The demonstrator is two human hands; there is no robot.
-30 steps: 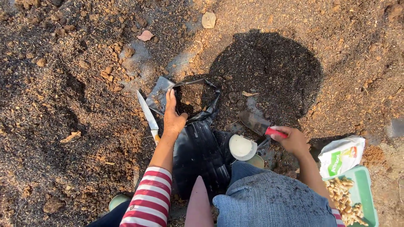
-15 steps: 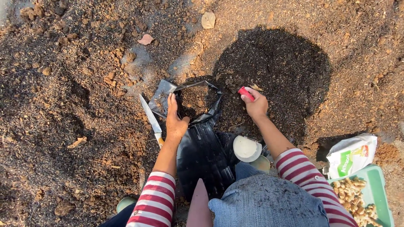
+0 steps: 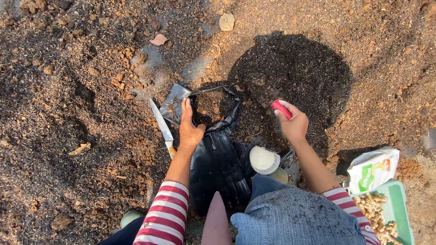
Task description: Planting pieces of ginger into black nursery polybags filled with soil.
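- The right hand (image 3: 294, 125) was closed round a red-handled trowel (image 3: 271, 100), blade dug into the dark soil pile (image 3: 295, 72) — handle pointing back toward the person.
- The left hand (image 3: 189, 129) pinched the rim of a black grow bag (image 3: 218, 149), holding its mouth open.
- The bag lay lengthwise, mouth toward the pile (some soil inside already, seemingly far from full).
- A knife (image 3: 161, 124) lay just beside it.
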